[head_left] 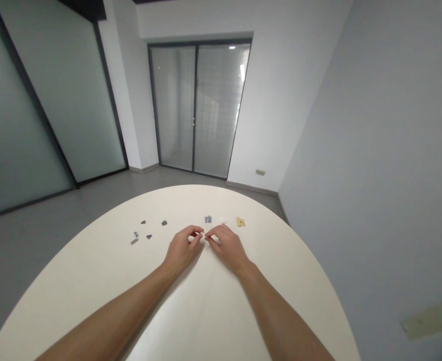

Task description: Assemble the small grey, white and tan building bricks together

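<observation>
My left hand and my right hand meet fingertip to fingertip above the middle of the table, both closed in a pinch. Whatever lies between the fingers is too small to make out. Just beyond them is a small blue-grey piece. Past my right hand sits a small whitish piece, partly covered by the fingers. A tan piece lies to its right.
On the left of the round white table are several small dark pieces and a grey bar-like piece. Walls stand behind and at the right; a glass door is at the back.
</observation>
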`<state>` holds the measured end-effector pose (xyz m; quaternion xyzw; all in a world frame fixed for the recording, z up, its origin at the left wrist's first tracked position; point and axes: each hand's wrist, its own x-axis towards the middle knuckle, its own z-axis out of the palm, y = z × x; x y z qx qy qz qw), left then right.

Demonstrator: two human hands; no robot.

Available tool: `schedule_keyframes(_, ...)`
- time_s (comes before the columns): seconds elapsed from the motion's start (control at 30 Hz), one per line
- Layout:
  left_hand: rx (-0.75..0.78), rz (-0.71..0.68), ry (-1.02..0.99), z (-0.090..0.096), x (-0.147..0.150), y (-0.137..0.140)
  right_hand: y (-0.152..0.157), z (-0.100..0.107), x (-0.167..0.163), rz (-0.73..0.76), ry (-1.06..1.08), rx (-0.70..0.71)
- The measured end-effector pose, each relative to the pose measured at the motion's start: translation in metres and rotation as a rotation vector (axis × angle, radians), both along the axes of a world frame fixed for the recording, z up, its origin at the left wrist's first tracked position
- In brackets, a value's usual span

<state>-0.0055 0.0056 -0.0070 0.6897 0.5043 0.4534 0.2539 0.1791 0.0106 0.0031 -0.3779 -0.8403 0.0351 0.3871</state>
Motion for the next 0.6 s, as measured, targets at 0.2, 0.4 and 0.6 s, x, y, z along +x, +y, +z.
schedule_keyframes(0.2, -0.023, -0.009, -0.008, 0.0014, 0.0007, -0.0007, -0.0003, 0.0003, -0.0003, -0.022, -0.002, 0.002)
schedule_keyframes(0.4, -0.003, -0.013, 0.019, 0.0001, 0.0015, -0.0013, 0.0002, -0.0006, -0.0005, -0.040, -0.019, 0.013)
schedule_keyframes(0.6, -0.012, -0.012, 0.019, -0.0003, 0.0014, -0.0015, -0.0003, 0.0002, -0.0007, -0.049, -0.023, 0.011)
